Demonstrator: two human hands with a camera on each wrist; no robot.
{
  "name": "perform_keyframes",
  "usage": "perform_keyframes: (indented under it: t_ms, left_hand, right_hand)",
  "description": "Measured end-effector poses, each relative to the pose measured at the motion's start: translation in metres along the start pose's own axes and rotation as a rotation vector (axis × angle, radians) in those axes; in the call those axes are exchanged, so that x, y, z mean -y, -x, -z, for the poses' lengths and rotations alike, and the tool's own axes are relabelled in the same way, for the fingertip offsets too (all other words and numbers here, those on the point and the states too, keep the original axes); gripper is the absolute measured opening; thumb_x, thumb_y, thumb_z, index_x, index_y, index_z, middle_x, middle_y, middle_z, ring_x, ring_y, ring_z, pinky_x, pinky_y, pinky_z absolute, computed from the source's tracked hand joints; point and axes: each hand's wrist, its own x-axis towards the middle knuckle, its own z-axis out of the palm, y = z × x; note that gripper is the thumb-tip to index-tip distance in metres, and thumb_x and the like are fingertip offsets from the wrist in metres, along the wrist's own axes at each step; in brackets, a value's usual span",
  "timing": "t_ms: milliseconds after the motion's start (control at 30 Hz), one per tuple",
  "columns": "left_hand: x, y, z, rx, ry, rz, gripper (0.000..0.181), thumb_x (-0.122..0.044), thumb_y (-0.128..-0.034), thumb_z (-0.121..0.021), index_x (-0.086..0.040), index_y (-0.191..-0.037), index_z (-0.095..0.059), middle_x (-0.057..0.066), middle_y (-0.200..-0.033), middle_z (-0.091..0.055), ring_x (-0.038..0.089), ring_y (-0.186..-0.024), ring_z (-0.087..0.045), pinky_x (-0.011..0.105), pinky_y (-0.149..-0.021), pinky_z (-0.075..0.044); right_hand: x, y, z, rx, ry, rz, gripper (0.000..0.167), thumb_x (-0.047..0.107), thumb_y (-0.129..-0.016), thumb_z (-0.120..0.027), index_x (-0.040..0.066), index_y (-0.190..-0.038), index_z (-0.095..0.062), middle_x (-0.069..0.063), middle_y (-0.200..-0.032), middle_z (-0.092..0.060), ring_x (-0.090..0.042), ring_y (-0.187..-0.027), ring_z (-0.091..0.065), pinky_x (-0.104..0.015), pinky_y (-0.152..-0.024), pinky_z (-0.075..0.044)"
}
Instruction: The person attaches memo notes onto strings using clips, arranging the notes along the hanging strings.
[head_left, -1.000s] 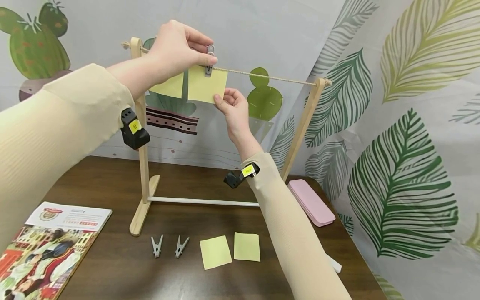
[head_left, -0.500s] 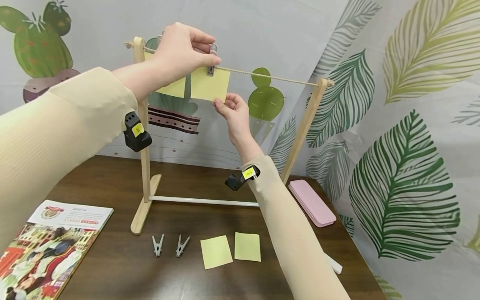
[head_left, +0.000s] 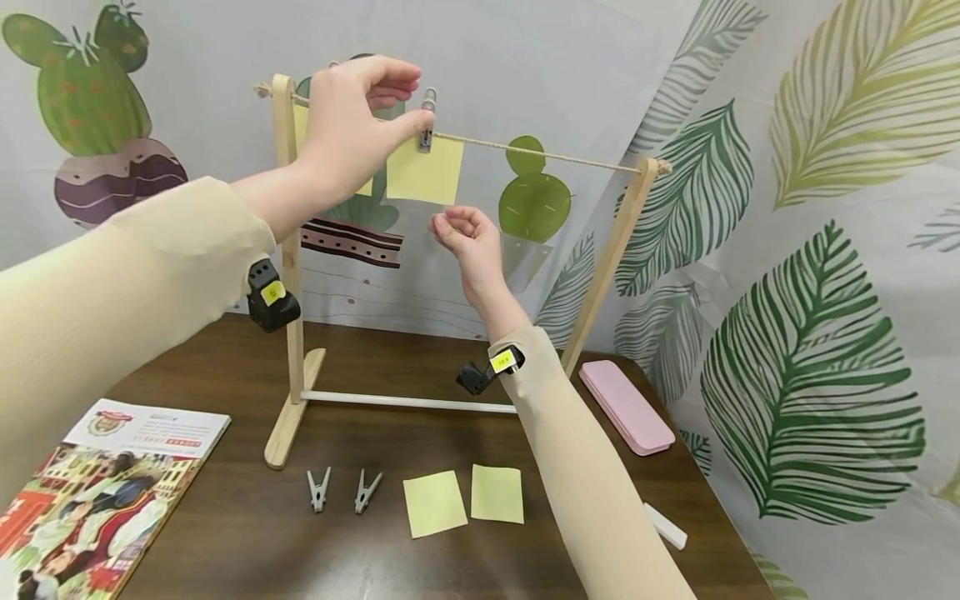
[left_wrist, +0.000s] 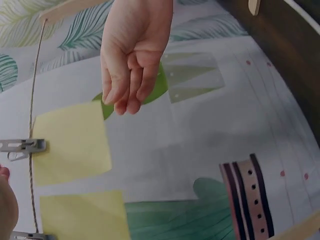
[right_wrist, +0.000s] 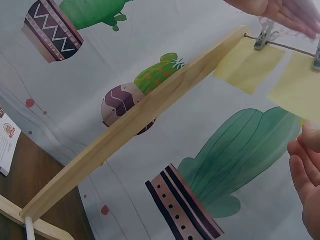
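Note:
A yellow sticky note [head_left: 423, 173] hangs from the string, held by a grey clothespin [head_left: 427, 125] at its top edge. My left hand [head_left: 347, 125] is just left of that clothespin, fingers spread from the thumb; the thumb tip overlaps the clip's edge, and I cannot tell if it touches. My right hand [head_left: 474, 246] floats below the note's lower right corner, apart from it, fingers loosely curled around nothing. Farther left, another clipped sticky note [right_wrist: 251, 65] hangs under its own clothespin [right_wrist: 262, 37], partly hidden by my left hand in the head view.
The string [head_left: 540, 154] spans a wooden stand [head_left: 611, 250] with a white bottom rod [head_left: 412, 403]. On the table lie two clothespins [head_left: 318, 490], two sticky notes [head_left: 435, 504], a magazine [head_left: 138, 492], a pink case [head_left: 626, 408] and a white bar-shaped item [head_left: 665, 525].
My left fingers have lifted off the clothespin and spread, the hand shifting slightly left. My right hand has let go of the note's corner and dropped a little. The note stays hanging.

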Motion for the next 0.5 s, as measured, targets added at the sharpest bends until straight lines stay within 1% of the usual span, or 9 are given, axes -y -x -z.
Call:
perform_keyframes:
  t_ms: [33,100,200,267,333,433,500]
  left_hand:
    - [0.0,0.003,-0.001,-0.019,0.01,-0.019,0.038,-0.021,-0.0905,-0.071,-0.005,-0.124,-0.065,0.01,-0.122,-0.068,0.013,-0.11,-0.064,0.018,-0.096,-0.047]
    - [0.001,0.008,-0.004,-0.033,0.018,-0.046,0.031,-0.021,-0.0908,-0.071,-0.004,-0.118,-0.069,0.01,-0.114,-0.071,0.007,-0.098,-0.065,0.016,-0.09,-0.048]
    - [0.005,0.017,-0.008,-0.015,0.015,-0.085,0.024,-0.02,-0.0918,-0.07,-0.004,-0.109,-0.072,0.011,-0.105,-0.074,-0.001,-0.082,-0.062,0.014,-0.081,-0.049]
    - [0.009,0.023,-0.011,0.015,0.006,-0.101,0.022,-0.02,-0.0926,-0.069,-0.004,-0.106,-0.073,0.011,-0.102,-0.075,-0.006,-0.077,-0.059,0.013,-0.076,-0.047]
    - [0.013,0.028,-0.014,0.036,-0.004,-0.12,0.02,-0.02,-0.0929,-0.068,-0.004,-0.103,-0.075,0.01,-0.099,-0.075,-0.008,-0.074,-0.057,0.013,-0.072,-0.045]
    - [0.018,0.037,-0.017,0.048,-0.005,-0.146,0.018,-0.019,-0.0927,-0.069,-0.004,-0.1,-0.076,0.01,-0.096,-0.076,-0.004,-0.072,-0.06,0.013,-0.068,-0.044]
    - [0.021,0.042,-0.018,0.052,-0.002,-0.158,0.017,-0.018,-0.0922,-0.069,-0.004,-0.098,-0.077,0.01,-0.093,-0.076,0.0,-0.071,-0.062,0.013,-0.067,-0.044]
  right_hand:
    - [-0.001,0.001,0.001,-0.001,0.0,-0.002,0.022,-0.008,-0.093,-0.058,0.013,-0.087,-0.056,0.006,-0.077,-0.068,-0.005,-0.074,-0.068,-0.035,-0.093,-0.053]
    - [-0.004,0.002,0.003,-0.005,-0.007,-0.005,0.023,-0.009,-0.092,-0.058,0.013,-0.087,-0.056,0.007,-0.077,-0.068,-0.005,-0.074,-0.068,-0.042,-0.098,-0.05]
    - [-0.007,0.005,0.006,-0.01,-0.014,-0.01,0.023,-0.01,-0.092,-0.058,0.013,-0.087,-0.056,0.007,-0.076,-0.068,-0.005,-0.073,-0.068,-0.052,-0.105,-0.043]
    - [-0.01,0.007,0.008,-0.017,-0.02,-0.017,0.023,-0.01,-0.092,-0.058,0.013,-0.086,-0.055,0.007,-0.075,-0.068,-0.005,-0.072,-0.068,-0.056,-0.106,-0.04]
    - [-0.013,0.01,0.01,-0.021,-0.025,-0.026,0.023,-0.01,-0.092,-0.057,0.012,-0.087,-0.055,0.007,-0.074,-0.068,-0.005,-0.071,-0.068,-0.057,-0.107,-0.039]
    - [-0.018,0.013,0.013,-0.025,-0.024,-0.034,0.023,-0.01,-0.092,-0.057,0.012,-0.086,-0.055,0.007,-0.073,-0.068,-0.004,-0.071,-0.068,-0.055,-0.106,-0.041]
    - [-0.021,0.016,0.016,-0.028,-0.031,-0.032,0.024,-0.01,-0.092,-0.057,0.013,-0.086,-0.055,0.007,-0.073,-0.068,-0.005,-0.071,-0.068,-0.046,-0.099,-0.049]
